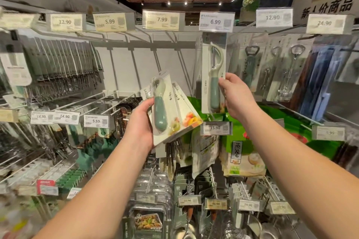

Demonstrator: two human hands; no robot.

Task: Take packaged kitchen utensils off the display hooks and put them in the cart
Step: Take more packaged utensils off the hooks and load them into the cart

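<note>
Left hand (140,122) grips fanned peeler packs (171,110); right hand (236,97) pinches hanging peeler pack (213,72); its hook is hidden.

The peeler pack (213,75) pinched by the right hand (236,96) is matt card under glossy clear plastic; its blade looks like bright metal, its handle matt green plastic. The fanned packs (171,110) in the left hand (140,124) look alike. Bare hooks (136,68) above the left hand are smooth metal wire.

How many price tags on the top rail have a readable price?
6, left to right: 12.90, 5.99, 7.99, 6.99, 12.90, 24.90. One more tag at far left is too blurred to read.
</note>
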